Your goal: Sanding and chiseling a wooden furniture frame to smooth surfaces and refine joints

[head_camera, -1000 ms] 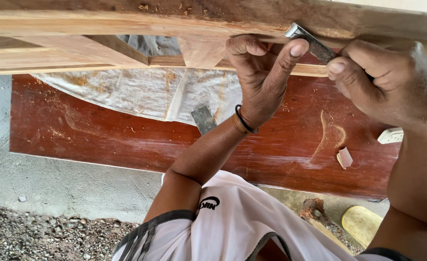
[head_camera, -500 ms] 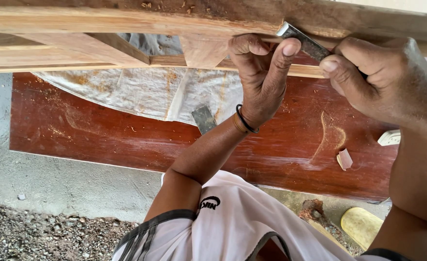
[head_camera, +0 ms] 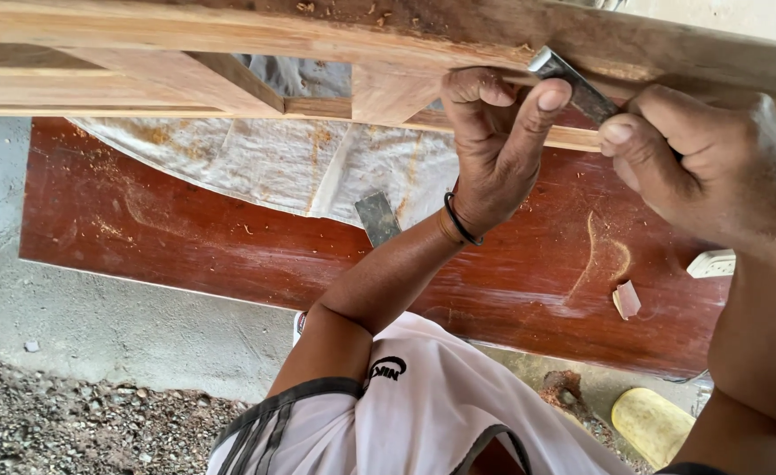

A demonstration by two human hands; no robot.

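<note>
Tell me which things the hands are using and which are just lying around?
In use:
- metal chisel, held by the right hand
- left hand, steadying the blade
- wooden frame, where the blade tip rests

Lying about:
- red-brown board
- white sheet
- flat metal blade on the board
- small wood chip
- yellow object
- gravel
</note>
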